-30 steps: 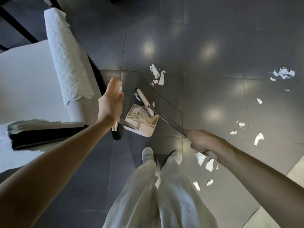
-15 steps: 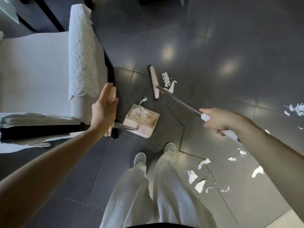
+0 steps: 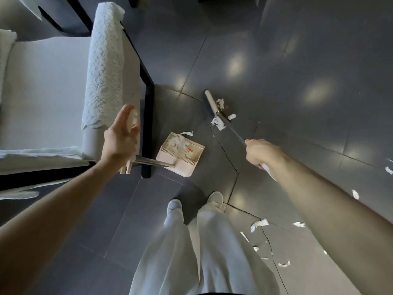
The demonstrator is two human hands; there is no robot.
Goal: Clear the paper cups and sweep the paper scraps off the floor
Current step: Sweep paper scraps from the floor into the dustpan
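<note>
Several scraps [image 3: 220, 102] at broom head [image 3: 209, 99], beyond right grip [image 3: 258, 153]

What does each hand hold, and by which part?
The left hand grips the dustpan by the white grip atop its long handle. The right hand holds the broom at the white upper part of its handle.
</note>
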